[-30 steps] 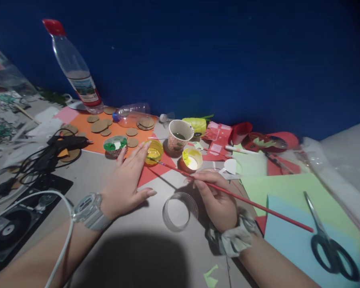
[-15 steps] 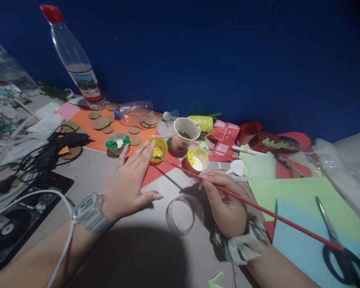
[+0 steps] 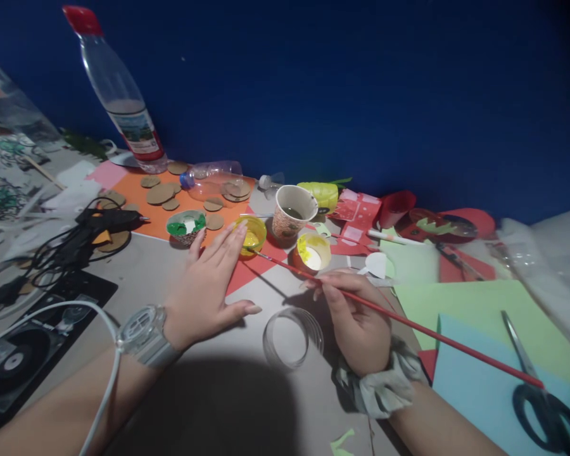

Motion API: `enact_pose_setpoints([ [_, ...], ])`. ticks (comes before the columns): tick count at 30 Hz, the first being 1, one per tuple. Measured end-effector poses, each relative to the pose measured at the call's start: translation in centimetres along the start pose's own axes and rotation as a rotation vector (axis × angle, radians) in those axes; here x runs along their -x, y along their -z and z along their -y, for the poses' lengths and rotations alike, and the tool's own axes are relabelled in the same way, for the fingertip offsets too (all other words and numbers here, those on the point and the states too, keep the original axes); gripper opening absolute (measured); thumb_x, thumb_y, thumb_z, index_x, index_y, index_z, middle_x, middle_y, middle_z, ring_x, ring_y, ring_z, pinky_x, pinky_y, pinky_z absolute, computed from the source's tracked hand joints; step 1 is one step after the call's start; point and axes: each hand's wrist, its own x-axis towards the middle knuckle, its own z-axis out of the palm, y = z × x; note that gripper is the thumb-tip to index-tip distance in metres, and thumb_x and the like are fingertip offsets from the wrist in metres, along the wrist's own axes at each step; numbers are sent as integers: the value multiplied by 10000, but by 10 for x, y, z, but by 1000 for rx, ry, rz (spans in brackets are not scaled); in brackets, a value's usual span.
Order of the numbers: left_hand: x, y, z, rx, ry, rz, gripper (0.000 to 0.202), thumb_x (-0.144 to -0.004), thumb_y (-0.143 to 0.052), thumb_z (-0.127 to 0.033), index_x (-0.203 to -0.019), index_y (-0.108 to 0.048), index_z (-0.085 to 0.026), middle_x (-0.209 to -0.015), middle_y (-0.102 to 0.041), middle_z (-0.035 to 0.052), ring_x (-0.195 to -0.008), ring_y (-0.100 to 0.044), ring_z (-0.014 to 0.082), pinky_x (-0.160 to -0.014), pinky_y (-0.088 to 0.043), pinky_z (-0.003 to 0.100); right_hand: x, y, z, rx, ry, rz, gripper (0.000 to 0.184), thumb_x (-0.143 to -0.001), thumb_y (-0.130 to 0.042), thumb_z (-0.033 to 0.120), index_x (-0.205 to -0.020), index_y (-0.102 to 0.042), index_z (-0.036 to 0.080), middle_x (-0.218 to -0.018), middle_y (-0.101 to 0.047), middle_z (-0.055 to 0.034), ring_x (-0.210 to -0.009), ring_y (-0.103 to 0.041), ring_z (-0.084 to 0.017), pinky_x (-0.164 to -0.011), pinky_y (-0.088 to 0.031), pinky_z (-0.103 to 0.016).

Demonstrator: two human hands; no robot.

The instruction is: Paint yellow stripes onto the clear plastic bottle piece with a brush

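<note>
Paintbrush (image 3: 384, 313) in right hand (image 3: 356, 323), tip at yellow cup (image 3: 251, 234)

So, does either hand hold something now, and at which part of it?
The right hand holds the red paintbrush by its handle, towards the bristle end, fingertips pinching it. The left hand holds nothing; it lies flat on the table.

On a table (image 3: 147, 278), the left hand (image 3: 204, 285) lies flat, left of the right hand (image 3: 356, 323), which holds a paintbrush (image 3: 408, 323). The brush tip meets a paint dish (image 3: 253, 233) just beyond the left fingertips. A paper cup (image 3: 292, 212) stands behind the dish. A clear ring (image 3: 292, 337) lies between the hands. Scissors (image 3: 532, 377) lie far right on paper sheets (image 3: 475, 297).
</note>
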Motion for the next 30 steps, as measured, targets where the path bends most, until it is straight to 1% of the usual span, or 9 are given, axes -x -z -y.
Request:
enact_pose_setpoints([
  [4,0,0,0,0,7,3,958,-799,-195,-761,-1485,-94,-100,-1519,-268,168,-1412,-204,299,-1137,-12,490,1,0,0,31,-37,-67,142,-862,-550,132,-906,-635,237,-800,-677,-6,-753,-629,-144,-689,-520,-294],
  [8,0,-1,0,-1,11,8,954,-793,-207,-766,-1489,-86,-125,-1519,-268,167,-1414,-196,305,-1133,-22,495,1,-1,0,16,-56,-40,128,-867,-554,163,-921,-638,243,-818,-686,-9,-672,-619,-130,-637,-525,-286],
  [12,0,-1,-1,-5,16,5,950,-797,-204,-762,-1486,-92,-118,-1516,-275,169,-1414,-197,301,-1134,-15,488,1,-1,-1,-7,-115,-114,92,-875,-551,176,-913,-617,229,-777,-705,-6,-628,-617,-123,-579,-517,-263],
  [16,-1,0,-2,-13,15,11,939,-807,-197,-750,-1483,-94,-107,-1516,-272,173,-1416,-190,300,-1132,-6,487,1,-1,-1,-21,-121,-82,75,-869,-564,187,-898,-619,229,-792,-709,-6,-635,-615,-121,-590,-519,-263],
  [20,-1,1,-2,-39,33,7,903,-809,-196,-746,-1472,-170,-133,-1506,-307,150,-1424,-146,315,-1122,35,518,-1,-1,0,2,-150,-157,48,-877,-558,206,-868,-603,217,-739,-707,-1,-605,-613,-112,-562,-507,-245],
  [23,-1,1,-2,-48,42,6,892,-797,-207,-757,-1458,-224,-159,-1503,-320,132,-1427,-106,332,-1109,56,550,-1,-1,1,10,-142,-133,40,-876,-558,211,-865,-596,212,-753,-715,-10,-599,-618,-116,-555,-509,-252],
  [27,0,2,-2,-63,59,7,861,-808,-240,-734,-1461,-216,-174,-1507,-316,124,-1426,-87,341,-1105,45,562,-2,-1,2,20,-156,-163,41,-876,-559,224,-855,-593,214,-731,-711,-6,-603,-621,-119,-561,-513,-253],
  [30,0,2,-1,-72,62,11,872,-793,-266,-743,-1457,-232,-178,-1525,-274,124,-1424,-75,358,-1102,34,571,-3,-1,2,16,-143,-159,42,-876,-558,218,-846,-589,214,-733,-709,-6,-583,-614,-114,-552,-511,-250],
])
